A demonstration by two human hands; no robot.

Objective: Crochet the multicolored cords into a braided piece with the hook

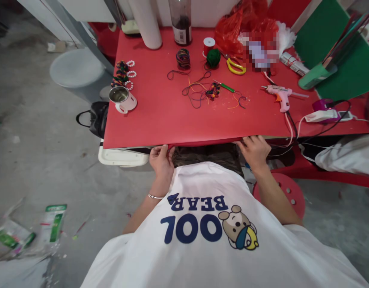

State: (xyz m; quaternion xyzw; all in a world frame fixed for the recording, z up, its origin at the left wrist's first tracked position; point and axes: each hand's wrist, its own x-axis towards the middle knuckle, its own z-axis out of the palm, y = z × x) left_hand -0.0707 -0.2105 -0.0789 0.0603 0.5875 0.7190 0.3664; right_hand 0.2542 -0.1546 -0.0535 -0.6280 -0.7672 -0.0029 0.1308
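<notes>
Both hands are at the front edge of the red table cover (160, 120). My left hand (161, 160) pinches the cover's hanging edge, thumb on top. Farther right, my right hand (255, 151) has its fingers curled over the same edge. Between them the edge dips slightly below the tabletop line. Beyond the hands lie a small multicoloured crocheted piece (213, 92) with loose yarn tails and a green-handled crochet hook (227, 87). A multicoloured yarn ball (183, 59) and a green yarn ball (213, 58) sit farther back.
At the left stand a metal-lined mug (129, 102) and bead-looped yarn pieces (122, 71). A bottle (181, 24), thread spool (209, 45), yellow-handled pliers (236, 67) and red plastic bag (232, 30) are behind. A pink glue gun (282, 96) and corded power strip (325, 116) lie right.
</notes>
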